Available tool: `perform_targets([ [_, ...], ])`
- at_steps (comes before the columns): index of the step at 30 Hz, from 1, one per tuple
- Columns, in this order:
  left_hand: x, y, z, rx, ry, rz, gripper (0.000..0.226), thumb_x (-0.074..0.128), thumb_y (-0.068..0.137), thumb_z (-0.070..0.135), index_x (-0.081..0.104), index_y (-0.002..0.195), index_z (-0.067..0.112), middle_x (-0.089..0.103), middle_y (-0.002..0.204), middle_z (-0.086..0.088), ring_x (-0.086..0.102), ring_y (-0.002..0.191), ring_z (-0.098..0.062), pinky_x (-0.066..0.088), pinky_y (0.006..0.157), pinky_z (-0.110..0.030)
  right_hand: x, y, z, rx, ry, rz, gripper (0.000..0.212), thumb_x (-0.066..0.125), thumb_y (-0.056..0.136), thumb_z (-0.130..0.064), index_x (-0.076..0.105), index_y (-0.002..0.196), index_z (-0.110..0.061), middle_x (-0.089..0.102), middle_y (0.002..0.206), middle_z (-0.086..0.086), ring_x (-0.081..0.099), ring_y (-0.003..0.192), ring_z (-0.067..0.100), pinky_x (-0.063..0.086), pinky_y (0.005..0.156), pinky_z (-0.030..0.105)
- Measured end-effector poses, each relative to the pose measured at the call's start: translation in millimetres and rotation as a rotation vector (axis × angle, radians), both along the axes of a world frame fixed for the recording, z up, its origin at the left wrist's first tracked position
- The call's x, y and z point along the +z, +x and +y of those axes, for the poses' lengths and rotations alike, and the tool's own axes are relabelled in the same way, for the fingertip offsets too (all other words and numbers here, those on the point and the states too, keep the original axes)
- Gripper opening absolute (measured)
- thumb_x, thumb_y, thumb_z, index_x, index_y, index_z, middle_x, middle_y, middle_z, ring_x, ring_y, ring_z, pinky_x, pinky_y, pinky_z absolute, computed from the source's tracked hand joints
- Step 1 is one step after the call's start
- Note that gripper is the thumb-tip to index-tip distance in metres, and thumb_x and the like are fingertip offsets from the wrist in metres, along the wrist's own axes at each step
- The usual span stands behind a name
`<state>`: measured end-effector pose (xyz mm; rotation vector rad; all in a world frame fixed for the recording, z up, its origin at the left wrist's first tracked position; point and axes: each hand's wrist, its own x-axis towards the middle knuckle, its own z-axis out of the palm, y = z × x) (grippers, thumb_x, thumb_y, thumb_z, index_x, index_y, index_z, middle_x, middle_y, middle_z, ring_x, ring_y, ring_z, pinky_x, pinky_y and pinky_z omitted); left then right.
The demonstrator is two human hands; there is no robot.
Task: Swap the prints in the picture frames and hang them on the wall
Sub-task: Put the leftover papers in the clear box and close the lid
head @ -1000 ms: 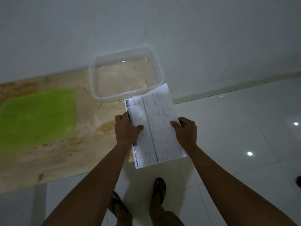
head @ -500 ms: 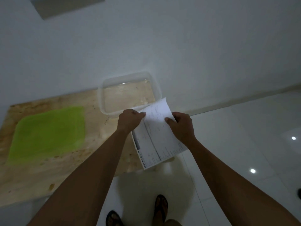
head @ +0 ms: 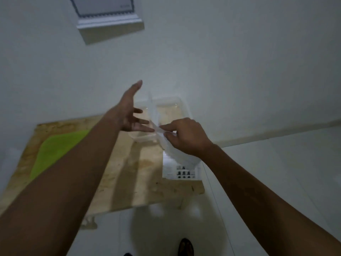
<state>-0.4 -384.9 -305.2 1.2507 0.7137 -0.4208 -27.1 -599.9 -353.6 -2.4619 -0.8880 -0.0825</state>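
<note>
My right hand (head: 184,137) pinches a white printed sheet (head: 177,154), which bends and hangs edge-on below the fingers, blurred by motion. My left hand (head: 129,111) is off the sheet, fingers spread and straight, raised a little to the left of it. High on the white wall hangs a white picture frame (head: 108,21) with a pale print inside; only its lower part shows. Another printed sheet (head: 180,170) with small dark pictures lies on the wooden table's right end.
A low wooden table (head: 129,178) stands against the wall with a green mat (head: 55,150) on its left and a clear plastic tub (head: 177,111) at the back right. White tiled floor (head: 276,172) lies to the right. My sandalled foot (head: 185,246) is below.
My left hand has let go of the sheet and lifted with fingers spread. The right hand alone holds the paper, now bent. The view has tilted up, bringing the wall frame into sight.
</note>
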Motion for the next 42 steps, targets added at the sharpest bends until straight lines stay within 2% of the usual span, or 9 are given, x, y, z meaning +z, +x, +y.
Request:
perform_targets([
  [6,60,-3,52,-0.055,0.242,-0.061,0.019,0.047,0.096,-0.005,0.055,0.113,-0.008,0.072,0.088,-0.018,0.074,0.067,-0.024,0.061,0.055,-0.030,44,12,28,0.087,-0.145,-0.309,0.032,0.053,0.096,-0.034,0.071,0.121,-0.043,0.071,0.099,-0.006,0.064,0.090,0.020,0.049,0.064,0.033],
  [11,26,-8,59,0.244,0.017,-0.281,0.033,0.043,0.093,-0.015,0.059,0.119,-0.003,0.064,0.126,-0.017,0.067,0.103,-0.028,0.062,0.070,-0.033,19,29,15,-0.516,0.384,0.370,0.069,0.045,0.084,-0.081,0.068,0.127,-0.032,0.061,0.139,0.000,0.056,0.127,0.024,0.042,0.102,0.039],
  [16,-15,-15,55,0.406,-0.273,-0.429,0.043,0.038,0.097,-0.011,0.051,0.136,0.001,0.062,0.130,-0.017,0.063,0.114,-0.031,0.061,0.075,-0.033,-29,50,-5,-0.669,0.902,1.452,0.086,0.071,0.085,-0.056,0.033,0.150,-0.015,0.051,0.137,0.021,0.063,0.110,0.043,0.054,0.095,0.053],
  [22,-57,-11,57,0.526,-0.428,-0.395,0.040,0.041,0.098,-0.009,0.051,0.137,-0.002,0.061,0.131,-0.019,0.063,0.115,-0.031,0.061,0.079,-0.034,-54,71,22,-0.609,0.960,1.578,0.070,0.071,0.091,-0.039,0.038,0.144,-0.007,0.064,0.124,0.023,0.070,0.102,0.038,0.061,0.077,0.045],
  [27,-79,12,73,0.568,-0.529,-0.357,0.036,0.042,0.098,-0.009,0.052,0.133,-0.005,0.065,0.121,-0.020,0.065,0.109,-0.031,0.062,0.076,-0.033,-85,91,45,-0.726,0.513,1.564,0.076,0.075,0.077,-0.058,0.051,0.131,-0.011,0.061,0.120,0.021,0.065,0.104,0.037,0.058,0.087,0.050],
  [30,-84,31,80,0.548,-0.560,-0.329,0.034,0.042,0.098,-0.009,0.055,0.129,-0.005,0.069,0.115,-0.020,0.070,0.101,-0.031,0.061,0.080,-0.035,-92,81,63,-0.682,0.792,1.735,0.053,0.074,0.087,-0.041,0.051,0.118,-0.004,0.066,0.109,0.022,0.068,0.091,0.034,0.061,0.076,0.043],
  [34,-95,51,99,0.490,-0.381,-0.346,0.040,0.043,0.094,-0.013,0.058,0.128,0.002,0.068,0.119,-0.014,0.065,0.112,-0.030,0.059,0.087,-0.036,-89,100,73,-0.748,1.153,1.448,0.014,0.068,0.091,-0.005,0.064,0.103,-0.001,0.069,0.093,0.015,0.068,0.074,0.021,0.060,0.058,0.028],
  [39,-122,56,111,-0.009,0.821,-0.205,0.047,0.055,0.060,0.018,0.077,0.102,0.016,0.075,0.094,-0.011,0.069,0.097,-0.032,0.058,0.085,-0.044,-94,138,39,-1.061,0.520,0.624,0.027,0.074,0.082,-0.011,0.076,0.108,-0.016,0.074,0.092,0.005,0.070,0.075,0.021,0.061,0.077,0.036],
  [42,-139,63,92,-0.173,0.957,-0.186,0.043,0.064,0.066,0.013,0.077,0.108,0.011,0.074,0.107,-0.013,0.066,0.108,-0.031,0.049,0.092,-0.034,-103,151,30,-1.057,0.381,0.500,0.023,0.071,0.082,-0.013,0.077,0.104,-0.017,0.076,0.096,0.006,0.071,0.083,0.025,0.058,0.082,0.034],
])
